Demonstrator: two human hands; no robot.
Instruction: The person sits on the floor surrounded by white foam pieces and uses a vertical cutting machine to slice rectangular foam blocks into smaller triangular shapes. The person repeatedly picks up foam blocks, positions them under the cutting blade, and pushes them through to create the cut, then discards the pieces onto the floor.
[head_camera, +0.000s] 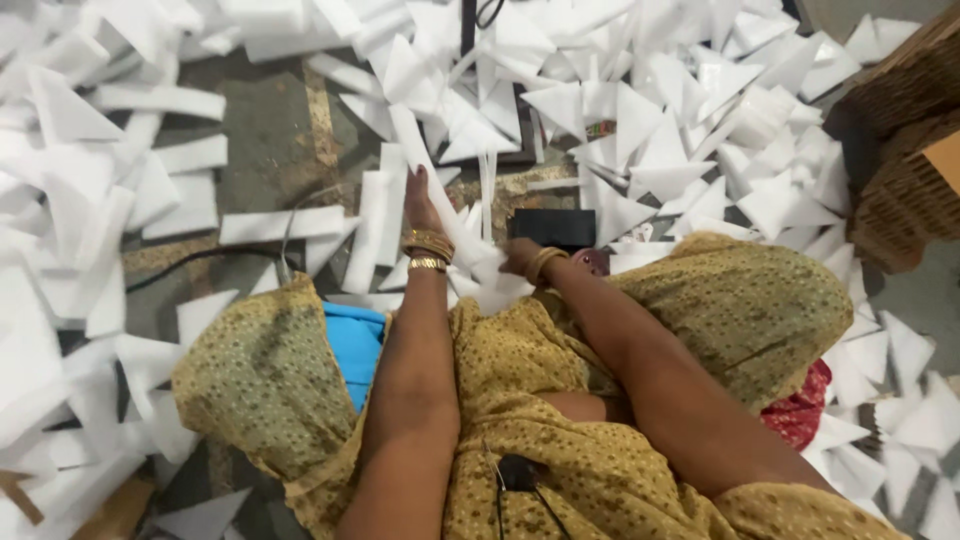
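White foam strip; olive gold-dotted garment; gold bangles; blue cloth.

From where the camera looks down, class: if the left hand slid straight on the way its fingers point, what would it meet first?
The left hand lies along a long white foam strip and points up the picture. It would likely follow that strip into the heap of white foam triangles; depth is unclear.

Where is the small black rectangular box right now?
In the head view, the small black rectangular box lies on the floor just beyond the right hand, right of centre, among white foam triangles.
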